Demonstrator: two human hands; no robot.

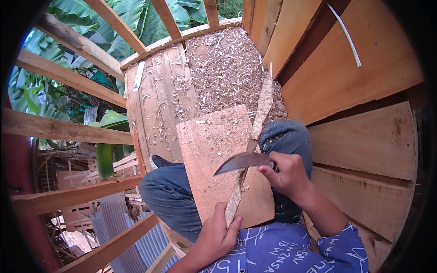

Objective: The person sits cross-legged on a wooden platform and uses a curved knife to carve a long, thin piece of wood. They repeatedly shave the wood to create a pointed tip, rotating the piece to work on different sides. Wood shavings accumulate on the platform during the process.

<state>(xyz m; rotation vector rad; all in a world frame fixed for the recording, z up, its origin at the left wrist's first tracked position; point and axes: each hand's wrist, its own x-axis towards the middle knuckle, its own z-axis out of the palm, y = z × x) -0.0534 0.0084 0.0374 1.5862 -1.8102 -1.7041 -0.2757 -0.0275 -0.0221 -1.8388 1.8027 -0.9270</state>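
My left hand (221,234) grips the near end of a long carved wooden piece (263,109), its thumb and fingers closed around it. The piece slants away from me over a board; it has pale, rough-cut broad parts, a narrow darker middle and a pointed far tip. My right hand (287,175) is closed on the handle of a curved knife (241,162), mostly hidden by the fingers. The dark blade lies across the narrow middle of the wood, its tip pointing left. Whether the edge touches the wood I cannot tell. Beneath both, the flat wooden board (214,136) rests on my lap.
Wood shavings (223,68) cover much of the plank floor (161,104) ahead. A slatted wooden railing (68,125) runs along the left, with banana leaves and corrugated sheets beyond. A plank wall (359,141) stands close on my right. My bent knees flank the board.
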